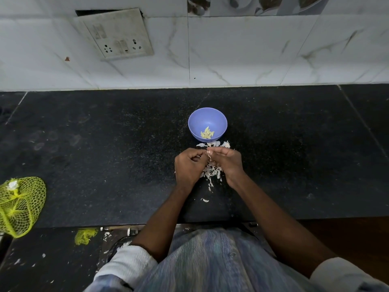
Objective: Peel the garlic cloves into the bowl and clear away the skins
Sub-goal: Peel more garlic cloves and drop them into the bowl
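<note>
At the far left edge of the black speckled stone tabletop (105,144) lies a yellow-green plastic mesh bag (20,205), slumped, with something white near its knotted top; what else it holds cannot be made out. A torn scrap of the same yellow-green mesh (85,236) sits on the lower ledge just beside it.

Toward the middle, the left hand (189,165) has its fingers curled in, meeting the right hand (227,162) at the fingertips. Between them they pinch a small pale garlic clove (208,153) with a strip of papery skin hanging from it. Which fingers do the pulling is too small to tell. The hands hover over a heap of white papery garlic skins (211,172) scattered on the tabletop, with more flakes lying just beyond the fingertips, close to the bowl, and a stray flake nearer the person.

Just behind the hands stands a round blue-violet plastic bowl (197,119), upright, with a small cluster of peeled yellowish garlic cloves (207,132) at its bottom and otherwise bare.

The step in hand looks like the peeling itself, partway through: some cloves are done, the skins not yet cleared. The next move probably calls for stripping the last skin free, letting it fall on the heap, and reaching slightly forward to drop the bare clove into the bowl without carrying flakes in.
</note>
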